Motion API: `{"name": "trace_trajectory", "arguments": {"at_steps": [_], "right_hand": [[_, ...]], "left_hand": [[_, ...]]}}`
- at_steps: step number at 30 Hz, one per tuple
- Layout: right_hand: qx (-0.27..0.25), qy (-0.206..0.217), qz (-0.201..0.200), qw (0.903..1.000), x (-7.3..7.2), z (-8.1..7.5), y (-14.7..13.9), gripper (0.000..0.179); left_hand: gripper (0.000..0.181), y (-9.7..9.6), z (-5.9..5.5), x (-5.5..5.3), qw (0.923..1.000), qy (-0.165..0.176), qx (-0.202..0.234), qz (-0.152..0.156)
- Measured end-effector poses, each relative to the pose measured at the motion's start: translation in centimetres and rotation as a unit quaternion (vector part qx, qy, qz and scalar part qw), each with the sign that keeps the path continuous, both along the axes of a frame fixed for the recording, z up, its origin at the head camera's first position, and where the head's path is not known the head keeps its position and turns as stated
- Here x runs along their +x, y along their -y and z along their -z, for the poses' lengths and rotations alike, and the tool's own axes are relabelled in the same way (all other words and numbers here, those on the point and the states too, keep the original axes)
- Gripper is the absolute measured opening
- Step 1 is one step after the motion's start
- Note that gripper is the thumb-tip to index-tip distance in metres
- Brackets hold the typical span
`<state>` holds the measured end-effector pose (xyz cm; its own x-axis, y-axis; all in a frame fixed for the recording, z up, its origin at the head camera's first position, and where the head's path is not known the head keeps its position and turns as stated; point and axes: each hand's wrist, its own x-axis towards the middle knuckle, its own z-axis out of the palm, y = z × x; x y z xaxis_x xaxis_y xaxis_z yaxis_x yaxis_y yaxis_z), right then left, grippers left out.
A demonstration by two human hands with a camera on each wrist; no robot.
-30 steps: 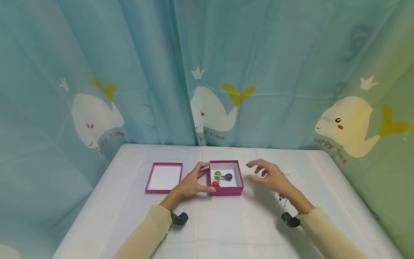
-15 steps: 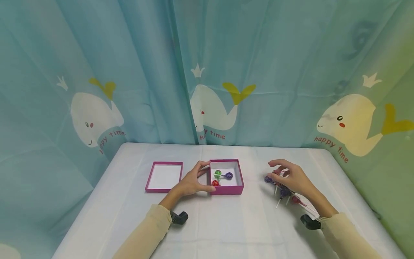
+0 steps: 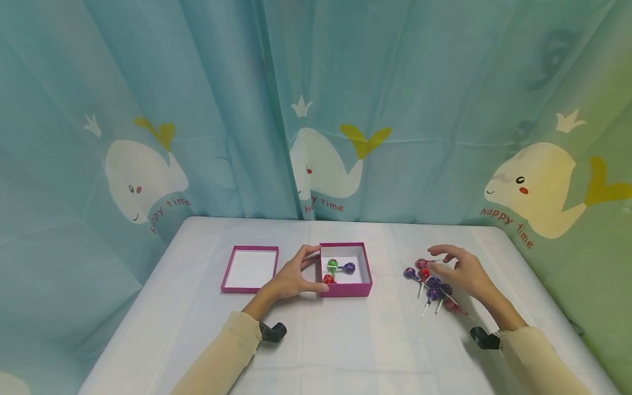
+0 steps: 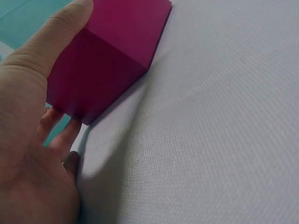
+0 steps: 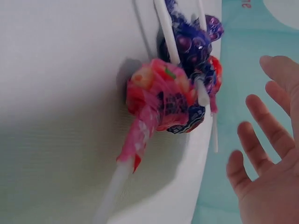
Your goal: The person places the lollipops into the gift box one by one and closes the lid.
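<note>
The magenta box (image 3: 345,291) stands open-topped near the middle of the table (image 3: 306,351). Inside I see a green lollipop (image 3: 333,264), a purple lollipop (image 3: 349,268) and, in the near left corner, a red lollipop (image 3: 329,280). The left hand (image 3: 291,278) grips the box by its left side, the thumb pressed on the near wall and the fingers bent about the far left corner; in the left wrist view I see the thumb lying against the magenta wall.

Well to the right of the box lies a heap of lollipops (image 3: 433,283) in purple, red and pink wrappers, white sticks at several angles. The right hand (image 3: 466,271) hovers at the heap's right side, its grip wide and holding nothing; from the right wrist I see spread fingers apart from the heap, and a pink-wrapped lollipop (image 5: 161,93) nearest the camera.

Left of the box lies a shallow lid (image 3: 241,290), white side up. Behind the table hangs a blue-green curtain (image 3: 419,82) printed with white whales.
</note>
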<state>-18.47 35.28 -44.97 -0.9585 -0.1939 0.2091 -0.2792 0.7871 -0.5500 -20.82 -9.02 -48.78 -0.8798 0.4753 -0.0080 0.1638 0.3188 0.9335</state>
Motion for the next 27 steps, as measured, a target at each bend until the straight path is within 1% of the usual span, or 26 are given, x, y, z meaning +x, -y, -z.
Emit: {"name": "trace_trajectory", "arguments": {"at_steps": [5,12,17,22,27], "right_hand": [[0.008,0.017,0.001,0.9998,-1.4,0.4,0.0,0.039],[0.017,0.070,0.001,0.9974,-2.6,0.8,0.4,0.036],[0.022,0.105,0.003,0.9942,-2.8,1.0,0.5,0.035],[0.021,0.148,0.011,0.9886,-2.9,1.1,0.4,0.037],[0.019,0.172,0.019,0.9847,-2.9,1.1,0.2,0.040]], "left_hand": [[0.097,0.1,0.0,0.0,0.9999,-0.004,0.012,0.004],[0.094,0.0,0.0,0.1,0.9994,-0.005,0.030,0.016],[0.095,0.0,0.1,0.2,0.9993,-0.007,0.032,0.016],[0.095,-0.1,0.2,0.1,0.9993,-0.010,0.031,0.017],[0.096,0.0,0.2,0.2,0.9991,-0.013,0.036,0.016]]}}
